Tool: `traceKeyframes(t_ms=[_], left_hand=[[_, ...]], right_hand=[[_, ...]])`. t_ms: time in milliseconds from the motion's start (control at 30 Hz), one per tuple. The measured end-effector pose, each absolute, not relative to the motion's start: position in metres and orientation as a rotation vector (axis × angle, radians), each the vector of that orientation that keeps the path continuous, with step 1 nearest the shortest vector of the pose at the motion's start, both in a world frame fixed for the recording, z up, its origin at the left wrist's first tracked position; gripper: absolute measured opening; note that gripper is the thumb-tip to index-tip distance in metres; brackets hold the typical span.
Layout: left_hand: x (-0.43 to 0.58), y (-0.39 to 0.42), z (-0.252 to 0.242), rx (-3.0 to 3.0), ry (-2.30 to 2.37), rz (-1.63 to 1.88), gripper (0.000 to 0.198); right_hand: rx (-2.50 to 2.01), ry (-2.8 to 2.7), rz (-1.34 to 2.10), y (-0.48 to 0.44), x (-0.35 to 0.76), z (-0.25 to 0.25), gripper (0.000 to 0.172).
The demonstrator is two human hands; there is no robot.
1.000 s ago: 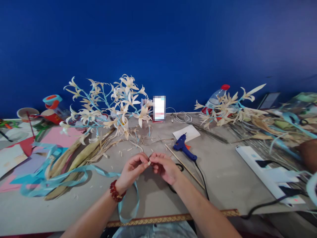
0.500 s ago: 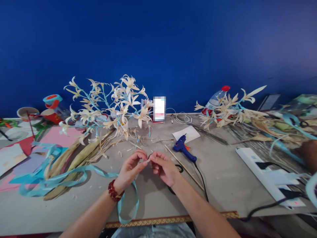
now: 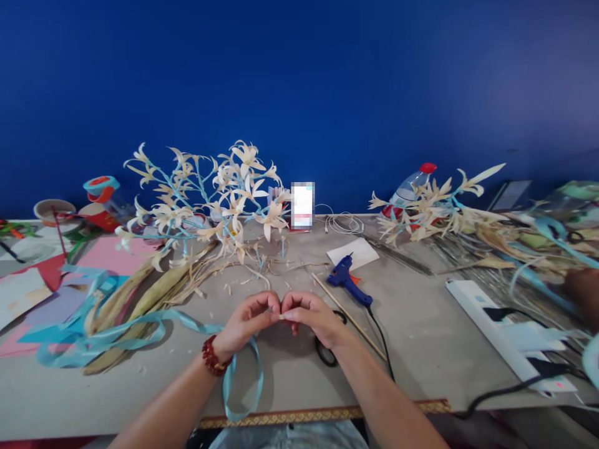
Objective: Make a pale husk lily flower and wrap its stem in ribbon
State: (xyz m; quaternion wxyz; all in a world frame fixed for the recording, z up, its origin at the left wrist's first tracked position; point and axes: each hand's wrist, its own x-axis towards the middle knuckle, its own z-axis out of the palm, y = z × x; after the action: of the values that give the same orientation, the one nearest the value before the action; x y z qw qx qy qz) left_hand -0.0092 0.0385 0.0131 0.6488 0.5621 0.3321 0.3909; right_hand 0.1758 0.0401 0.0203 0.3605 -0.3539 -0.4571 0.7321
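We have both hands together near the middle of the frame, the left hand [image 3: 250,319] and the right hand [image 3: 312,317] meeting at the fingertips and pinching a small pale piece [image 3: 281,317] just above the surface [image 3: 412,349]. So little of it shows that we cannot tell its shape; a slip or too hard a squeeze could drop or crease it, and among the pale scraps [image 3: 228,289] left of centre it would be easy to lose. The light-blue ribbon [image 3: 201,328] runs behind our left wrist and loops at lower centre, so a sweep of that arm might drag it. Under our right wrist lie black scissors [image 3: 319,355], partly hidden, which the forearm could knock. Right of centre, the blue glue gun [image 3: 346,277] rests by a wooden stick [image 3: 350,318]; catching its cord [image 3: 382,340] could pull it over, and if hot, which we cannot tell, its nozzle could burn us.
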Motion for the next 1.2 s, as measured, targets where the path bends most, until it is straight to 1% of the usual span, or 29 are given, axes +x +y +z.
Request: traceKeyframes(t_ms=[167, 333, 433, 533, 733, 800, 900, 1000, 1100, 1200], left_hand=[[-0.006, 0.037, 0.014, 1.194, 0.711, 0.856, 0.022], [-0.004, 0.034, 0.011, 1.087, 0.647, 0.901, 0.02], [-0.004, 0.034, 0.01, 1.039, 0.581, 0.957, 0.02], [-0.005, 0.035, 0.009, 1.006, 0.546, 1.003, 0.021], [-0.009, 0.037, 0.008, 1.001, 0.594, 0.987, 0.019], [-0.009, 0.037, 0.006, 0.994, 0.568, 0.99, 0.018], [-0.008, 0.037, 0.005, 0.995, 0.509, 0.998, 0.017], [-0.007, 0.038, 0.006, 1.049, 0.537, 1.052, 0.016], [-0.009, 0.041, 0.011, 1.101, 0.726, 1.201, 0.011], [-0.016, 0.045, 0.019, 1.112, 0.973, 1.319, 0.01]], right_hand=[[-0.892, -1.192, 1.889, 0.038, 0.173, 0.019, 0.008], [-0.774, -0.968, 2.033, 0.038, 0.174, 0.015, 0.003], [-0.686, -0.909, 2.067, 0.042, 0.178, 0.014, 0.006], [-0.626, -0.859, 2.022, 0.045, 0.18, 0.015, 0.01], [-0.751, -1.014, 2.001, 0.039, 0.174, 0.021, 0.01], [-0.719, -0.985, 1.997, 0.039, 0.175, 0.021, 0.009], [-0.648, -0.877, 1.97, 0.042, 0.176, 0.019, 0.013], [-0.747, -0.877, 1.86, 0.044, 0.176, 0.015, 0.016], [-0.907, -0.852, 1.565, 0.046, 0.175, 0.009, 0.022], [-0.925, -0.727, 1.288, 0.05, 0.176, 0.004, 0.025]])
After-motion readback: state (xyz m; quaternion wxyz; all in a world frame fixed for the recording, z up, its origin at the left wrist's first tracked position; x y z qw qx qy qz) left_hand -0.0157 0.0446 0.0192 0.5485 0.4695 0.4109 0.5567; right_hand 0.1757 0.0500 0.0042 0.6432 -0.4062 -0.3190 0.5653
